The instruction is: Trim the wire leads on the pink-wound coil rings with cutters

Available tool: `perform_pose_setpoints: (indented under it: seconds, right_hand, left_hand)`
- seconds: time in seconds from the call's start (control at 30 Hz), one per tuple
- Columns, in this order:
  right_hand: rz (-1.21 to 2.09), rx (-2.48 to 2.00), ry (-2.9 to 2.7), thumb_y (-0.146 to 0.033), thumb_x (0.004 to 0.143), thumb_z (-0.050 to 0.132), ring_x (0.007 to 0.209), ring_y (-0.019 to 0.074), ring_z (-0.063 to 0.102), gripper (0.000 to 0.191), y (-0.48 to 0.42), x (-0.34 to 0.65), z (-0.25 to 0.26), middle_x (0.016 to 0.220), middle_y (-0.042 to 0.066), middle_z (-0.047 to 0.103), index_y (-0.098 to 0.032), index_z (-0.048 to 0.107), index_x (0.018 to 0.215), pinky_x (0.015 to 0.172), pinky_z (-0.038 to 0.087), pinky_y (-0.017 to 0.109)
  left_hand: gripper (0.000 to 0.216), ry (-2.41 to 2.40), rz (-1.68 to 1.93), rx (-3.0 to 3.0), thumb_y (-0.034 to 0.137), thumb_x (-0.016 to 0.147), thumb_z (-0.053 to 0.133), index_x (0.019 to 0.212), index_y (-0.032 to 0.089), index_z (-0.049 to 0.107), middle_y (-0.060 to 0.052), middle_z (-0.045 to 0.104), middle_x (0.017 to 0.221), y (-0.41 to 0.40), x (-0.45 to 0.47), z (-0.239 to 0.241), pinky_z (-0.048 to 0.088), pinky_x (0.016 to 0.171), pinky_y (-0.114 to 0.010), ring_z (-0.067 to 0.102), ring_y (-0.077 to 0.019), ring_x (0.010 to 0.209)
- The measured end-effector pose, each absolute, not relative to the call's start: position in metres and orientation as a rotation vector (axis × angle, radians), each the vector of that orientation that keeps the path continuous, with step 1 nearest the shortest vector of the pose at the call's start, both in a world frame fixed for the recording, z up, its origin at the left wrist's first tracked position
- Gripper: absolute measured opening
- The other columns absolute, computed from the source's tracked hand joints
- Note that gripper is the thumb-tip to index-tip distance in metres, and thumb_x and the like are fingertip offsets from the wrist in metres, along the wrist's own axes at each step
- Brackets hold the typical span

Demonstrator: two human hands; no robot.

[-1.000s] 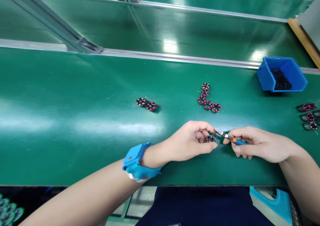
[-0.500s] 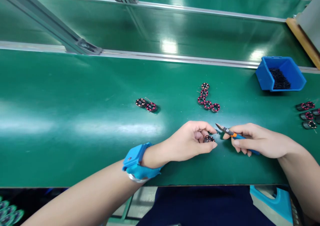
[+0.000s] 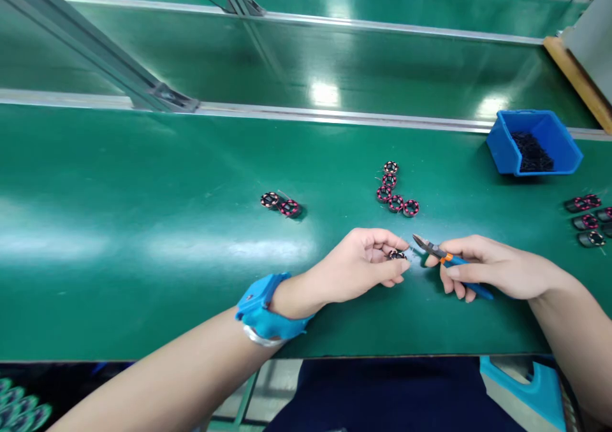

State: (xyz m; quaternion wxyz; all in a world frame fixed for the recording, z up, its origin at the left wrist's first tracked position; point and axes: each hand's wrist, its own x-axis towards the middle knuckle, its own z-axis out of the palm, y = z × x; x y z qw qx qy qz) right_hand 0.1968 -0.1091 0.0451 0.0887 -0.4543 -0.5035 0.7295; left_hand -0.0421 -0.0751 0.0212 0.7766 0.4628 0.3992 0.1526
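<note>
left hand (image 3: 356,266) pinched a small wound ring (image 3: 398,255); right hand (image 3: 504,269) gripped blue-handled cutters (image 3: 447,258).
the ring sat between the left thumb and fingers over the green bench (image 3: 191,171), the cutters' tips near it. beyond stood five rings (image 3: 395,204) in a bent row, two more rings (image 3: 289,208) to the left, and a blue bin (image 3: 504,146) of black pieces (image 3: 531,154) farther right.

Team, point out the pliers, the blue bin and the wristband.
Pliers (image 3: 448,258): head view, orange section behind the dark head.
Blue bin (image 3: 502,146): head view, outer side wall.
Wristband (image 3: 268,315): head view, blue strap.
</note>
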Motion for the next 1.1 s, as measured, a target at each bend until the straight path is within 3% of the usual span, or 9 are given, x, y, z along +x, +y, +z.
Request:
perform_pose_setpoints:
  seconds: [0.43,0.77,0.9,1.1]
  right_hand:
    - [2.132,-1.367,-1.468,-0.033,0.088,0.058,0.069,0.0137,0.061,0.029,-0.109,0.195,0.043,0.083,0.005,0.065,-0.015,0.059,0.111,0.059,0.052,0.026]
    - [1.448,-1.398,-1.442,-0.021,0.076,0.064,0.063,0.0107,0.053,0.025,-0.108,0.148,0.031,0.074,-0.002,0.058,-0.017,0.052,0.098,0.062,0.044,0.027]
    - [1.322,-1.41,-1.348,-0.025,0.074,0.063,0.054,0.0092,0.048,0.026,-0.102,0.156,0.024,0.069,-0.004,0.054,-0.017,0.051,0.096,0.054,0.041,0.026]
    - [1.196,-1.409,-1.155,-0.029,0.072,0.068,0.052,0.0095,0.051,0.031,-0.098,0.177,0.026,0.071,-0.003,0.056,-0.018,0.053,0.097,0.051,0.042,0.026]
  left_hand:
    - [0.032,0.86,0.408,1.074,0.026,0.064,0.078,0.084,0.013,0.056,0.002,0.06,0.061,-0.078,-0.042,0.013,0.049,0.052,-0.022,0.057,-0.009,0.055]
    - [0.03,0.85,0.475,1.199,0.023,0.065,0.077,0.081,0.015,0.053,0.001,0.062,0.071,-0.084,-0.036,0.01,0.045,0.053,-0.02,0.056,-0.0081,0.059]
    - [0.021,0.918,0.583,1.565,0.023,0.072,0.073,0.083,0.016,0.057,-0.003,0.065,0.079,-0.087,-0.039,0.011,0.048,0.056,-0.024,0.061,-0.013,0.068]
    - [0.016,1.34,0.738,2.525,0.026,0.078,0.068,0.089,0.018,0.061,-0.009,0.067,0.093,-0.071,-0.086,0.015,0.047,0.081,-0.044,0.06,-0.0262,0.09]
